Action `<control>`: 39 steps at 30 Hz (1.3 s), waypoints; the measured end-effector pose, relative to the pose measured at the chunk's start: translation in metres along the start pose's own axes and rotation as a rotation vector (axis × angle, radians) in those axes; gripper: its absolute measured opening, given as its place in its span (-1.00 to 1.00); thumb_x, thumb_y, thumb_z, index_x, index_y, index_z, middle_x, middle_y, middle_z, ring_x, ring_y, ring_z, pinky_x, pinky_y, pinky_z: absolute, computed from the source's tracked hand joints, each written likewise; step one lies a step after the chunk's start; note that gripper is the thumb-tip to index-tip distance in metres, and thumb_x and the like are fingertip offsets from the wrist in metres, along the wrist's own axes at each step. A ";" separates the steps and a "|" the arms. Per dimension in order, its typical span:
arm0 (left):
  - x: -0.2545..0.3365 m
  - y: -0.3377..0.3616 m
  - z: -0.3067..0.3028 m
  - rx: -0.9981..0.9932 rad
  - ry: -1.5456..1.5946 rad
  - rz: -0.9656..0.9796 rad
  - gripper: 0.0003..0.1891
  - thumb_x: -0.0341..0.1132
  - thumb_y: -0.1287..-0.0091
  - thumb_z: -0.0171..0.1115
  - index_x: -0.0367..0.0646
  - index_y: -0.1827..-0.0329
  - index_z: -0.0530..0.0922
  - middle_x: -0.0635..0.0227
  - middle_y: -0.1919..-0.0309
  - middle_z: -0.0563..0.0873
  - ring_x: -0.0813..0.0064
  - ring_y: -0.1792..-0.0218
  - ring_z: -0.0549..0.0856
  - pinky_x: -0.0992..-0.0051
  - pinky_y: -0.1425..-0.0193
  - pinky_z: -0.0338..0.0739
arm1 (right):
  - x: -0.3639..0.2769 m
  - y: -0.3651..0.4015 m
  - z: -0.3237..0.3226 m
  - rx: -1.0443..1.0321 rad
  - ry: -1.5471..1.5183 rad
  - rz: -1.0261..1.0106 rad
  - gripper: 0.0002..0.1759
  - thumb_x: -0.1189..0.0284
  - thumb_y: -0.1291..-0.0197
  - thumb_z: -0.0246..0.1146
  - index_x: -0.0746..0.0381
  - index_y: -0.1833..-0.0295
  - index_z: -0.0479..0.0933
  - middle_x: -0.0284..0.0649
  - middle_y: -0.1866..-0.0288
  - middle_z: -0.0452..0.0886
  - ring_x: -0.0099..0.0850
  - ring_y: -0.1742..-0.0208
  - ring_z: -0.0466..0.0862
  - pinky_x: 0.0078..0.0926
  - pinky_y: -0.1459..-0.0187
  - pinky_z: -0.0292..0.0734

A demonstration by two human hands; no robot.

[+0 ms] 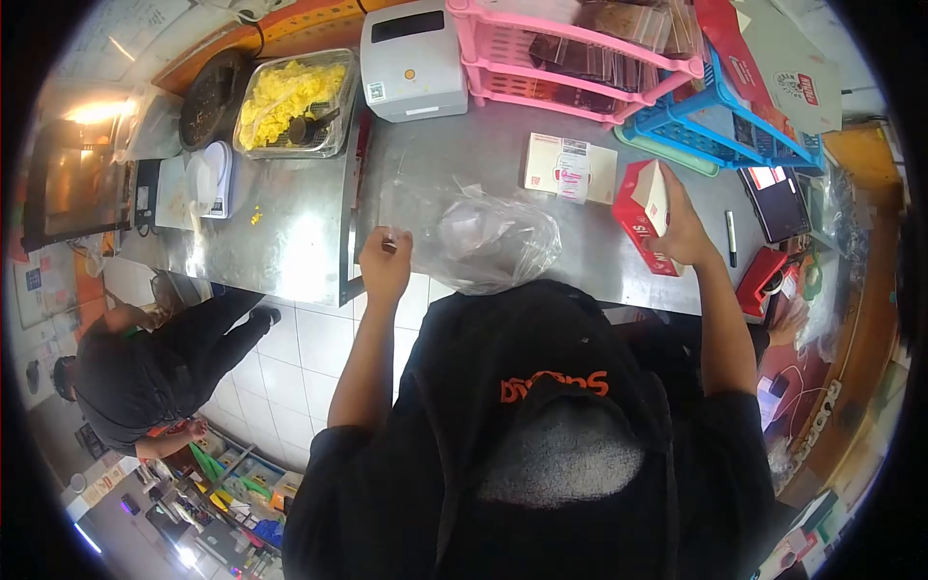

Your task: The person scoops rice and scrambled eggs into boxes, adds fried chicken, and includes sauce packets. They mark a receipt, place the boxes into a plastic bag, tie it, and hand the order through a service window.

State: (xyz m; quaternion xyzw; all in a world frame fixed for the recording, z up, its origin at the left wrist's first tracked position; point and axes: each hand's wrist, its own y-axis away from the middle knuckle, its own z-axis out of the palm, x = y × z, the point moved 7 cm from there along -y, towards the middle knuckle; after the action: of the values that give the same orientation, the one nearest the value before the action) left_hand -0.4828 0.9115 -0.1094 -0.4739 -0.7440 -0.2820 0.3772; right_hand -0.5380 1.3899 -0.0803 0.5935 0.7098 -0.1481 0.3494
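Note:
My left hand (387,261) is closed on the edge of a clear plastic bag (507,237), which lies spread on the steel counter (416,145) in front of my body. In my right hand (684,227) is a red and white box (640,217), tilted, with the fingers wrapped round its right side. Another box (551,166), white with a printed label on it, lies flat on the counter between the bag and the pink rack.
Along the back are a tray of yellow food (295,101), a label printer (414,63), a pink rack (580,87) and a blue rack (715,121). A scale (209,184) stands left, a marker (731,237) right. Another person (145,372) is at far left; another hand (790,321) shows at right.

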 end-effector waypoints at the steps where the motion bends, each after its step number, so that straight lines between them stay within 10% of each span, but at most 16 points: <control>1: 0.003 0.000 0.003 -0.032 -0.069 -0.004 -0.76 -0.22 -0.23 0.32 -0.25 0.38 0.56 0.29 0.66 0.56 0.52 0.61 0.51 0.46 0.47 0.37 | -0.027 -0.004 -0.006 0.002 0.000 -0.002 0.40 0.38 0.45 0.52 0.12 -0.57 -0.18 0.03 -0.38 0.24 0.04 -0.42 0.27 -0.18 -0.42 0.15; 11: 0.030 0.004 -0.003 -0.101 -0.025 0.230 -0.62 -0.25 -0.43 0.07 -0.32 0.54 0.48 0.05 0.59 0.55 0.23 0.53 0.55 0.33 0.39 0.37 | -0.217 -0.064 0.175 -0.122 -0.695 -0.539 0.37 0.17 0.29 0.55 0.23 -0.53 -0.24 0.19 -0.38 0.19 0.04 -0.43 0.23 -0.18 -0.41 0.13; 16: -0.008 -0.001 -0.041 -0.063 0.347 -0.193 -0.50 -0.10 -0.52 -0.05 -0.29 0.53 0.52 0.30 0.51 0.64 0.52 0.46 0.56 0.49 0.28 0.45 | -0.208 -0.048 0.210 -0.065 0.130 -0.708 0.11 0.23 0.23 0.48 0.11 -0.49 0.07 0.06 -0.23 0.31 0.04 -0.27 0.34 0.00 -0.32 0.17; 20: 0.070 0.030 -0.030 -0.362 0.317 0.155 -0.49 -0.07 -0.52 -0.05 -0.26 0.54 0.52 0.16 0.48 0.66 0.48 0.45 0.60 0.48 0.30 0.50 | -0.213 -0.037 0.234 -0.290 0.652 -0.481 0.02 0.24 0.05 0.39 0.03 -0.54 0.03 0.09 -0.28 0.29 -0.02 -0.28 0.37 -0.02 -0.31 0.22; 22: 0.099 0.042 -0.044 -0.479 1.241 -0.054 -0.55 -0.07 -0.51 -0.03 -0.25 0.42 0.54 -0.03 0.31 0.68 0.39 0.42 0.66 0.40 0.21 0.58 | -0.167 -0.047 0.269 -0.287 0.426 -0.357 -0.01 0.21 0.05 0.39 0.06 -0.51 0.08 0.08 -0.30 0.31 -0.03 -0.28 0.40 -0.06 -0.28 0.28; 24: 0.106 0.035 -0.042 -0.515 1.249 -0.090 -0.61 -0.08 -0.50 -0.02 -0.24 0.31 0.54 -0.08 0.18 0.66 0.35 0.39 0.68 0.35 0.16 0.60 | -0.151 -0.054 0.267 -0.285 0.204 -0.236 -0.04 0.19 0.05 0.40 0.09 -0.49 0.14 0.06 -0.31 0.33 -0.03 -0.27 0.43 -0.10 -0.25 0.35; 26: 0.108 0.028 -0.039 -0.545 1.258 -0.115 -0.65 -0.09 -0.50 -0.01 -0.24 0.21 0.53 -0.13 0.05 0.63 0.31 0.36 0.70 0.30 0.12 0.63 | -0.153 -0.048 0.254 -0.756 0.651 -0.094 -0.16 0.31 -0.10 0.29 0.12 -0.49 0.11 0.03 -0.34 0.36 -0.07 -0.27 0.47 -0.19 -0.21 0.44; 29: 0.107 0.017 -0.044 -0.571 0.986 -0.009 -0.59 0.02 -0.44 0.07 -0.20 0.02 0.51 -0.07 -0.20 0.48 0.27 0.26 0.74 0.29 0.07 0.66 | -0.138 -0.025 0.204 -0.383 0.397 0.027 -0.30 0.42 -0.14 0.22 0.18 -0.44 0.22 -0.01 -0.25 0.48 -0.02 -0.22 0.53 -0.19 -0.18 0.47; 31: 0.110 0.013 -0.048 -0.603 1.018 -0.003 -0.57 0.02 -0.42 0.09 -0.21 -0.02 0.50 -0.08 -0.22 0.46 0.25 0.22 0.74 0.30 0.09 0.67 | -0.158 -0.015 0.155 -0.795 0.642 0.115 -0.41 0.48 -0.14 0.20 0.22 -0.34 0.37 -0.01 -0.23 0.51 -0.05 -0.15 0.58 -0.20 -0.17 0.49; 34: 0.120 0.018 -0.046 -0.686 1.039 -0.010 -0.52 0.03 -0.37 0.16 -0.22 -0.08 0.49 -0.07 -0.27 0.41 0.21 0.17 0.74 0.34 0.15 0.69 | -0.194 -0.008 0.115 -0.974 0.466 -0.182 -0.56 0.55 -0.18 0.15 0.25 -0.21 0.49 -0.07 -0.15 0.57 -0.20 -0.09 0.63 -0.24 -0.16 0.50; 38: 0.114 0.025 -0.035 -0.717 0.891 0.023 -0.44 0.06 -0.26 0.29 -0.22 -0.11 0.48 -0.05 -0.33 0.33 0.19 0.14 0.74 0.44 0.26 0.72 | -0.184 -0.065 0.066 -0.671 -0.655 -0.195 -0.51 0.54 -0.13 0.21 0.18 -0.23 0.45 -0.04 -0.06 0.59 -0.23 -0.11 0.59 -0.27 -0.19 0.46; 39: 0.115 0.026 -0.035 -0.720 0.891 0.027 -0.44 0.06 -0.26 0.29 -0.22 -0.11 0.48 -0.05 -0.33 0.33 0.19 0.14 0.74 0.44 0.26 0.72 | -0.158 -0.092 0.057 -0.522 -0.500 -0.214 -0.40 0.54 -0.11 0.23 0.12 -0.33 0.35 -0.03 -0.14 0.54 -0.20 -0.19 0.53 -0.23 -0.25 0.41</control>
State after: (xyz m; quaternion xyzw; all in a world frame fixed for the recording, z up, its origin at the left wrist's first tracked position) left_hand -0.4791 0.9509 0.0069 -0.4172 -0.3640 -0.6856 0.4728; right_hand -0.5988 1.2147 -0.0334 0.3524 0.6746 -0.1381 0.6337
